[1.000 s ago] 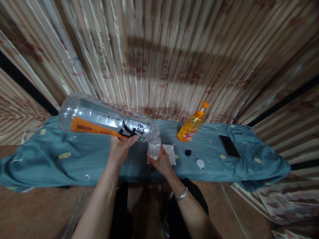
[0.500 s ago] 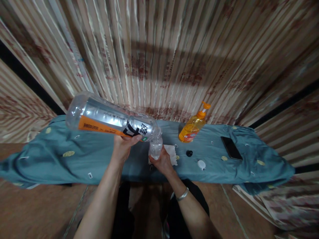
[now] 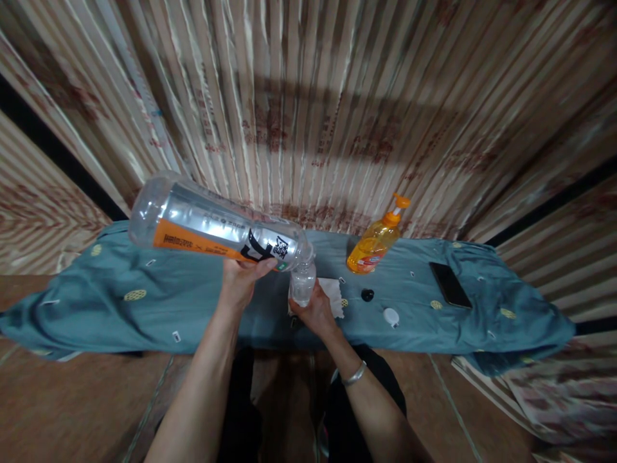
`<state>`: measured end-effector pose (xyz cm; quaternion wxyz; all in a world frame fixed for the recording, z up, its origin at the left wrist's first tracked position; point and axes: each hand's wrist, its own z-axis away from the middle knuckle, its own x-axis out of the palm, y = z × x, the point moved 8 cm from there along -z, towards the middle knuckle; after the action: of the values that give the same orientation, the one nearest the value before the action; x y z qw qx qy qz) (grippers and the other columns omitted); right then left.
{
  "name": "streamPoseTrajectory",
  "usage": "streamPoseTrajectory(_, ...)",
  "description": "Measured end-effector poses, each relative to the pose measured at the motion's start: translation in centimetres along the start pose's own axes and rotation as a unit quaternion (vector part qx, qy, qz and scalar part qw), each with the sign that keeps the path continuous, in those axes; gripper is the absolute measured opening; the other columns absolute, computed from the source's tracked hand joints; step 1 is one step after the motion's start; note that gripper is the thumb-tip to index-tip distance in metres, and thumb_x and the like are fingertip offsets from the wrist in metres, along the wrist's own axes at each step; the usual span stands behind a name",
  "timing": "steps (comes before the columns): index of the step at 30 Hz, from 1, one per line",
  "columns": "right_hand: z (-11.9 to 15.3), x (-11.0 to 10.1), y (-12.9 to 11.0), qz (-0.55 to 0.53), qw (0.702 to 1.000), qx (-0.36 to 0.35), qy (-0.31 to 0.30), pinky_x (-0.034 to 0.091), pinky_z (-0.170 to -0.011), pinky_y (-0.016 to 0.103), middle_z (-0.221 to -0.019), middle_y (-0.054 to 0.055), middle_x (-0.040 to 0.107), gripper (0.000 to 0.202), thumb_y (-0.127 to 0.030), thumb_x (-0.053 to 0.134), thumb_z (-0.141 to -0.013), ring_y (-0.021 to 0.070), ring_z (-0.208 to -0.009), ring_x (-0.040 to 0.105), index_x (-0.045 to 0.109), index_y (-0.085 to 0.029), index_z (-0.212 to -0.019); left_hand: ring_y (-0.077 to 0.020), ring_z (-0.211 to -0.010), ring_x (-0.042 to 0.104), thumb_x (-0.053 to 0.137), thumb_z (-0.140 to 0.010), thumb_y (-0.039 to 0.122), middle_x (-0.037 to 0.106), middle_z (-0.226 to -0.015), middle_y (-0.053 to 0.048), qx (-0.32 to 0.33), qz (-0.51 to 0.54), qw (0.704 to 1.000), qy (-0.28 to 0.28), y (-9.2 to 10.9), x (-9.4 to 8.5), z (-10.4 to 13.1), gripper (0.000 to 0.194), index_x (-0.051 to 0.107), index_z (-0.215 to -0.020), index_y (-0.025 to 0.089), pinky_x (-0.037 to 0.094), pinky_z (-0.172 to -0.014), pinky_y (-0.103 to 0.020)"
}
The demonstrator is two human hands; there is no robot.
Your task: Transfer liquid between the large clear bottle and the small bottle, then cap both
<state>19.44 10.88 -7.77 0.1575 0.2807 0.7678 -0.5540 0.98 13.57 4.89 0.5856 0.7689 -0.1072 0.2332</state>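
Note:
My left hand [image 3: 242,278] is wrapped round the neck end of a large clear plastic bottle [image 3: 207,222] with a silver and orange label. The bottle is tipped, base up to the left, its mouth down at the right. Just under that mouth stands a small clear bottle [image 3: 303,286], gripped low down by my right hand [image 3: 313,310]. The two mouths meet or nearly meet; I cannot tell if they touch. Clear liquid seems to be in the small bottle. A white paper napkin [image 3: 331,297] lies beneath and beside my right hand.
A pump bottle [image 3: 372,247] of orange liquid stands at the back. Right of the napkin lie a black cap [image 3: 367,295], a white cap [image 3: 391,316] and a dark phone [image 3: 450,285]. A green cloth [image 3: 164,302] covers the narrow table, with a curtain [image 3: 308,116] behind.
The view has shifted very slightly. Both hands keep their hold on the two bottles, and the large bottle stays tipped over the small one.

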Motion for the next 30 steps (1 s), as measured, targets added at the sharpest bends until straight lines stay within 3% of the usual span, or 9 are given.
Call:
streamPoseTrajectory(7,0.04,0.05,0.09,0.005,1.000,-0.004,0.006,0.057,-0.096,0.046,-0.119,0.014,0.070,0.066,-0.025,0.074,-0.073,0.0317,-0.110,0.069,0.049,-0.016,-0.134,-0.0164,-0.064,0.067,0.096,-0.034,0.028,0.071,-0.071,0.002,0.011,-0.011,1.000,-0.006,0.02,-0.04,-0.02,0.050,0.068,-0.075,0.021,0.056,-0.064,-0.029)
streamPoseTrajectory(15,0.00,0.21,0.55,0.000,1.000,0.008,0.006,0.057,-0.097,0.046,-0.118,0.014,0.070,0.069,-0.026,0.075,-0.071,0.0322,-0.112,0.068,0.049,-0.016,-0.135,-0.0182,-0.072,0.070,0.097,-0.032,0.028,0.073,-0.073,0.002,0.026,0.000,1.000,-0.007,0.22,0.30,-0.05,0.064,0.070,-0.090,0.023,0.057,-0.072,-0.030)
streamPoseTrajectory(21,0.04,0.24,0.47,-0.009,1.000,0.003,0.011,0.057,-0.097,0.045,-0.119,0.012,0.070,0.070,-0.025,0.075,-0.072,0.0310,-0.112,0.069,0.048,-0.018,-0.136,-0.0171,-0.066,0.069,0.097,-0.033,0.030,0.071,-0.069,0.003,0.012,-0.002,1.000,-0.007,0.09,0.30,-0.05,0.055,0.069,-0.080,0.022,0.057,-0.067,-0.029)
streamPoseTrajectory(30,-0.11,0.32,0.48,-0.004,1.000,-0.014,0.011,0.057,-0.098,0.046,-0.120,0.015,0.069,0.069,-0.027,0.075,-0.072,0.0324,-0.112,0.068,0.049,-0.015,-0.134,-0.0185,-0.070,0.070,0.096,-0.036,0.030,0.071,-0.072,0.001,0.039,-0.014,0.999,-0.004,0.15,0.06,-0.16,0.056,0.071,-0.085,0.021,0.057,-0.068,-0.029)
